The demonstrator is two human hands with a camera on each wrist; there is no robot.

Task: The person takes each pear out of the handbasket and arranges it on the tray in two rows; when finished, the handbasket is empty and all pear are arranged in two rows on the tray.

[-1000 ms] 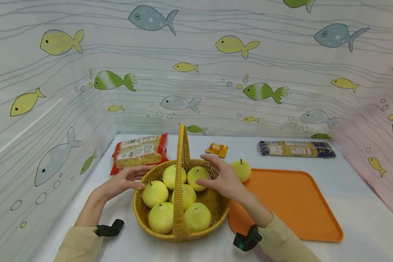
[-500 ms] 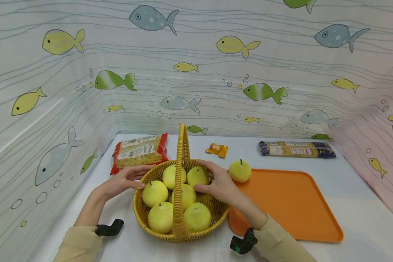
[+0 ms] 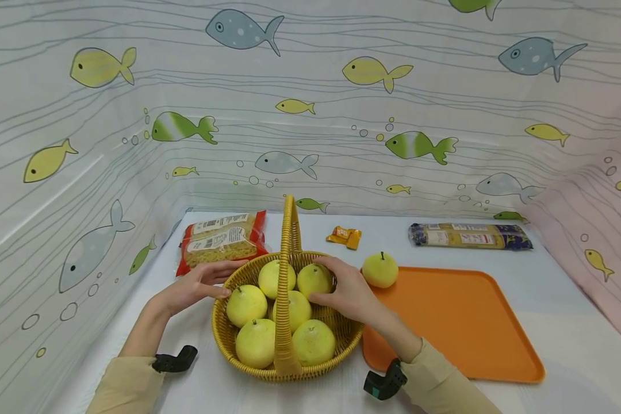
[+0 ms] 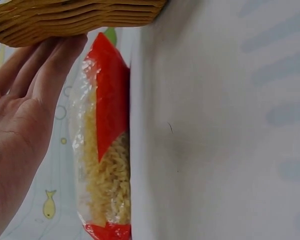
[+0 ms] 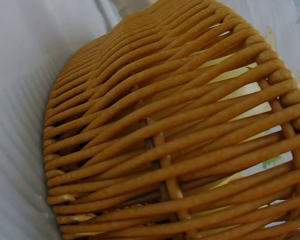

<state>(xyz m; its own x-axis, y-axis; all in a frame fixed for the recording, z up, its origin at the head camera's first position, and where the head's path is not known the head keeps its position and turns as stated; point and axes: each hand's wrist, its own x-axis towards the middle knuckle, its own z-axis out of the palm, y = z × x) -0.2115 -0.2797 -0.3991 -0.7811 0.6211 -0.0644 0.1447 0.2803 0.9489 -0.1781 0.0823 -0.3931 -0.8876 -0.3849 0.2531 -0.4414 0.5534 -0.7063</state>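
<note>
A yellow wicker basket with a tall arched handle holds several round yellow-green pears. My left hand rests at the basket's left rim; in the left wrist view its fingers lie fairly straight against the woven side. Inside the basket's right part, my right hand grips the upper right pear between thumb and fingers. Another pear sits at the upper left corner of the orange tray. Only the basket's weave fills the right wrist view, hiding that hand.
Behind the basket on the left lies a red-edged bag of pasta. Small orange wrapped sweets lie at the back middle. A long pack of noodles lies at the back right. Fish-patterned curtains enclose the table.
My right hand has moved a little left and down into the basket and closed round the upper right pear. The left hand has stayed in place.
</note>
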